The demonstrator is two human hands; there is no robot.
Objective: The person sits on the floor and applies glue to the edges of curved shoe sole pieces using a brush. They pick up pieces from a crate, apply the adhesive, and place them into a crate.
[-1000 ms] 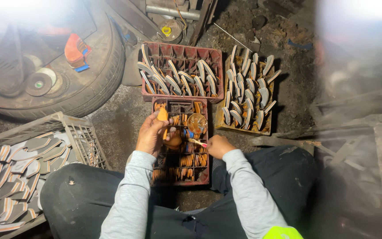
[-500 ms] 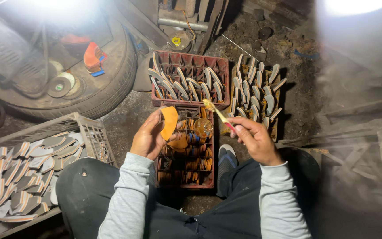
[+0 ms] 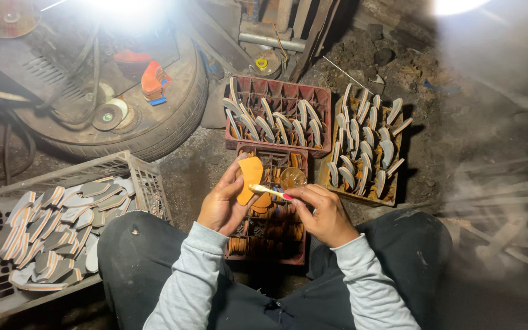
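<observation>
Head view: person seated on the floor, both hands over a dark red crate [image 3: 268, 244] between the knees. Left hand [image 3: 222, 205] has its grip pinched on an orange sole-shaped piece [image 3: 250, 179], held upright above the crate's far end. Right hand [image 3: 324, 214] has its grip pressed together on a small brush [image 3: 268, 190] with a pale handle, tip touching the piece's lower edge. Step in hand looks like coating the orange piece (glue, probably, can't confirm); a round open jar [image 3: 292, 178] sits in the crate just beyond the brush. Next move likely calls for steady strokes along the face and a free slot to stand the piece in.

Around: red slotted crate [image 3: 279, 113] at the far side, holding grey pieces on edge; a wooden tray [image 3: 365, 150] to its right, similarly filled. Grey plastic basket [image 3: 62, 226] at the left, heaped with layered soles. Tyre [image 3: 154, 128] at far left with discs and an orange tool on it. Crate under the hands is crowded with orange pieces, so room there is tight; glare blurs the top corners.
</observation>
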